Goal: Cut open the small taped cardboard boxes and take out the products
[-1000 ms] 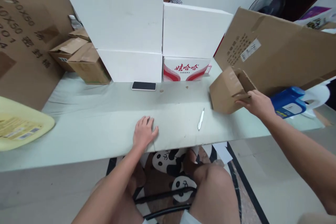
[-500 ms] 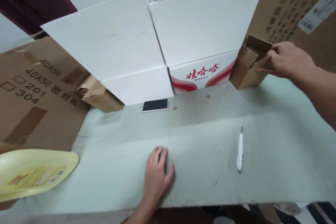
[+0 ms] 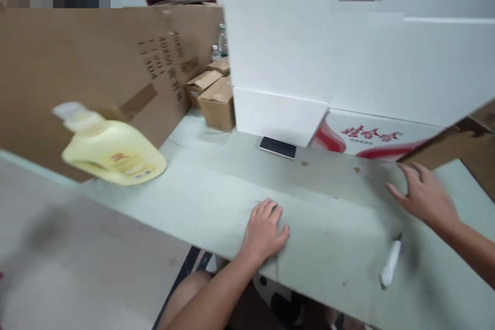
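Observation:
My left hand (image 3: 265,229) rests on the pale green tablecloth (image 3: 216,201) near the front edge, fingers spread and nothing in them. Over the right part of the table, my right hand (image 3: 427,193) hovers with its fingers apart, holding nothing. A white utility knife (image 3: 392,263) lies on the cloth below it, its dark tip pointing away from me. At the right edge is part of a brown cardboard box (image 3: 436,147), just beyond my right hand. Behind my left hand, a phone with a black screen (image 3: 277,148) lies flat against the white boards.
A pale yellow detergent jug (image 3: 127,157) lies on its side at the left. Small brown cartons (image 3: 218,108) and clear bottles (image 3: 222,40) stand by a large cardboard panel (image 3: 96,62). White boards (image 3: 278,46) and a red-and-white printed box (image 3: 371,134) line the back.
My right hand has let go of the small cardboard box and moved back toward me, opening. The view has swung left, bringing in the whole jug. My left hand stays on the table.

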{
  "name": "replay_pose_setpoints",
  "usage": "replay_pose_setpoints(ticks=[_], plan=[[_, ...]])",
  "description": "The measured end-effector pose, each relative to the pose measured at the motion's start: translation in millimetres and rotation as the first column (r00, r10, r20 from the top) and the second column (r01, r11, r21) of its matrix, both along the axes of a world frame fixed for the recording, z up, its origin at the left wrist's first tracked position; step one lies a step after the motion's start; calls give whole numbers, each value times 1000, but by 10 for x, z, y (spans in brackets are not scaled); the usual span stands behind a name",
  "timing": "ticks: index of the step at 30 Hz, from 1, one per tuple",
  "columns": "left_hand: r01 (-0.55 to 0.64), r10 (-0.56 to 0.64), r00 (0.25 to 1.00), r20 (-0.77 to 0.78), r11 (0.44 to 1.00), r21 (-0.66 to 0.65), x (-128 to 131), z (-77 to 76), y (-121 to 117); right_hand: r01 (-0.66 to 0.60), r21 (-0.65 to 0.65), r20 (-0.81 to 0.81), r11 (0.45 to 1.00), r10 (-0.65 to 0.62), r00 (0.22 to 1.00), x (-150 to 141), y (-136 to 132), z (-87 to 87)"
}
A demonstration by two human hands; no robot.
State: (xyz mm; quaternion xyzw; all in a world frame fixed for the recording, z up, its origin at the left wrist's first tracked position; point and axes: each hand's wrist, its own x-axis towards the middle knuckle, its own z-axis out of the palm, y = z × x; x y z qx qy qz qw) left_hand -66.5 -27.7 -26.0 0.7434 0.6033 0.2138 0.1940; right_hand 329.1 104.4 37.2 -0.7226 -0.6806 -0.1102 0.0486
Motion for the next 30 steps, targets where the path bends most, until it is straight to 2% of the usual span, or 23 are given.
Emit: replay_pose_setpoints(ticks=[3, 7, 9, 12, 14, 16, 18, 21, 26, 30], plan=[[-101, 119, 949, 292, 992, -78, -134, 108, 40, -198, 7, -13, 980, 198, 980, -693, 58, 110], [-241, 258, 756, 602, 964, -111, -358, 307, 59, -402, -43, -76, 914, 399, 914, -2140, 325, 304], [-263, 263, 676, 689, 959, -109, -456, 415, 75, -477, -82, -86, 875, 471, 878, -2926, 542, 391], [-267, 280, 579, 766, 952, -147, -567, 524, 132, -587, -65, -80, 807, 582, 809, -3979, 905, 534], [-262, 314, 531, 787, 944, -199, -623, 555, 186, -621, -32, -87, 783, 617, 782, -4532, 1130, 632], [-248, 345, 496, 797, 936, -251, -675, 570, 239, -624, -13, -96, 781, 621, 778, -4943, 1318, 703], [-237, 368, 467, 804, 928, -288, -722, 583, 282, -613, -20, -98, 789, 609, 787, -5215, 1465, 728], [-227, 379, 426, 822, 924, -308, -769, 607, 318, -617, -28, -79, 786, 613, 786, -5398, 1624, 696], [-191, 350, 393, 851, 936, -297, -747, 625, 303, -654, -50, -113, 755, 647, 754, -5336, 1737, 700], [-224, 307, 404, 862, 947, -232, -676, 579, 270, -671, -82, -150, 737, 656, 740, -5158, 1547, 820]])
